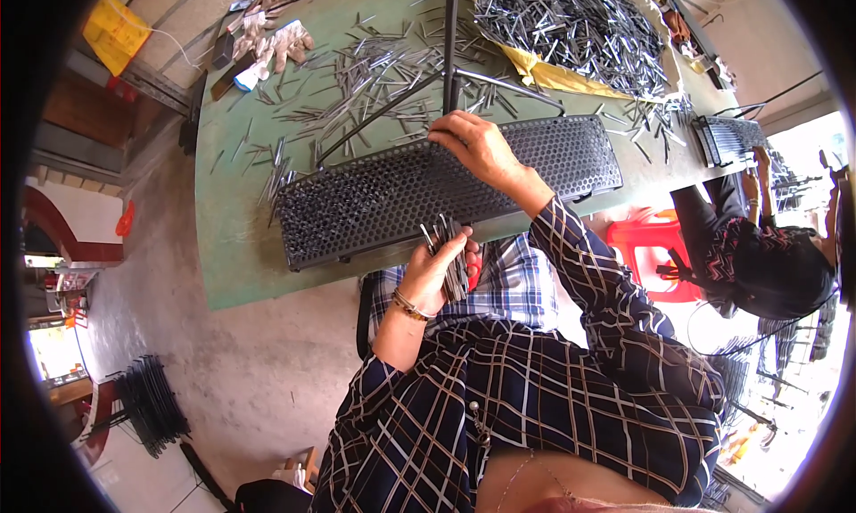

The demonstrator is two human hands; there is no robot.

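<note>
A long black rack (406, 201) with rows of round holes lies tilted along the near edge of the table. Its left end looks filled with short dark rods, while open holes show toward the right. Just below the rack's front edge, my left hand (430, 277) is closed around a bundle of short metal rods (452, 256), ends pointing up. My right hand (486, 152) is over the middle of the rack, thumb and fingers pinched near its far edge. Whatever those fingertips hold is hidden.
Loose rods (383, 76) lie scattered over the green table (232, 263). A large heap of rods (571, 32) rests on yellow sheeting behind. Black bars (451, 45) rise behind the rack. Work gloves (283, 48) lie far left. At right, another person (758, 259) sits by a red stool (646, 250).
</note>
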